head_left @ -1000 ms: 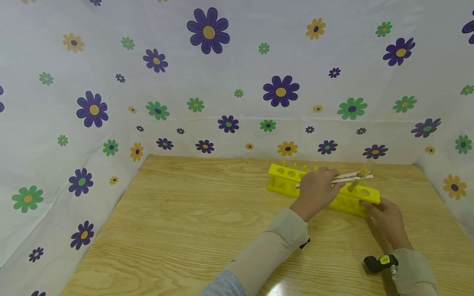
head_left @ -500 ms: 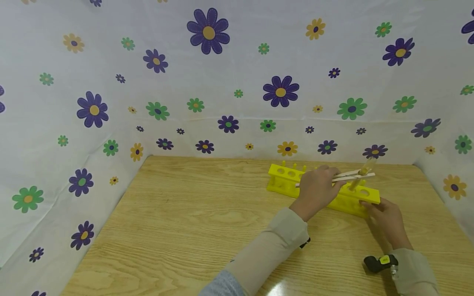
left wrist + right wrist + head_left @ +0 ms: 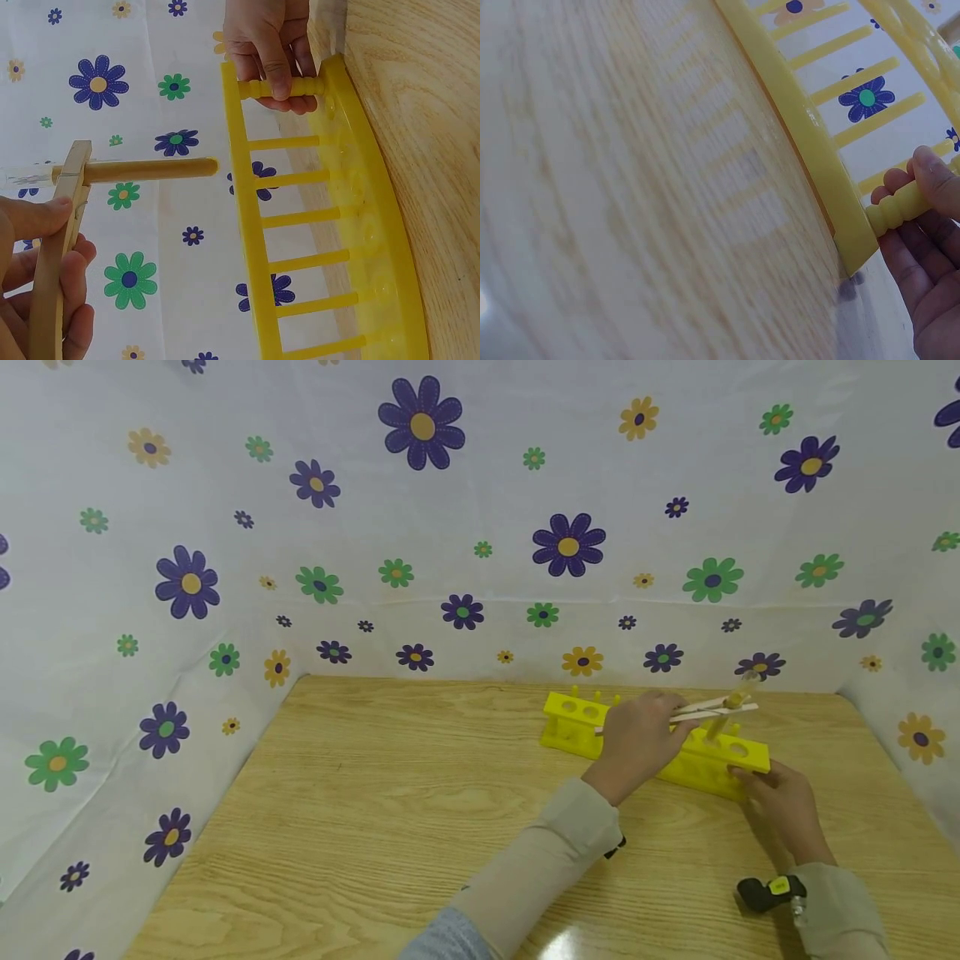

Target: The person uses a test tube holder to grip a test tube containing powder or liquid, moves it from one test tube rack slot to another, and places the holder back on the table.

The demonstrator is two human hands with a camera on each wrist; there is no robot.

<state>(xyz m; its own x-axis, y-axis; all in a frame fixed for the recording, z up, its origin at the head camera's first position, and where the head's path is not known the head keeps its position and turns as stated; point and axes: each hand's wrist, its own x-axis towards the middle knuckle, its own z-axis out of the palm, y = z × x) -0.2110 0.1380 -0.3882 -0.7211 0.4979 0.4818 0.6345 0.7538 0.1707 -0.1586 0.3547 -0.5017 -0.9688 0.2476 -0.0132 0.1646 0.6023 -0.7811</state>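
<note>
My left hand (image 3: 640,743) grips a wooden test tube holder (image 3: 54,262), whose tip clasps a glass test tube (image 3: 150,170) of yellow-brown liquid. In the left wrist view the tube's rounded bottom lies just outside the top plate of the yellow test tube rack (image 3: 251,217). From the head camera the tube leans slightly and overlaps the rack's right part. With thumb and fingers round the ridged end post (image 3: 900,208), my right hand (image 3: 783,802) holds the rack at its right end. The rack stands upright, its middle hidden behind the left hand.
The wooden table (image 3: 375,793) reaches back to a white flower-patterned cloth (image 3: 480,485) that closes off the back and both sides. Thin drying pegs (image 3: 575,692) stick up along the rack's rear edge. A black wrist camera (image 3: 761,893) sits by the right cuff.
My left hand, the holder and the test tube have risen slightly, and the tube stands a little higher over the rack. The right hand and rack have not moved.
</note>
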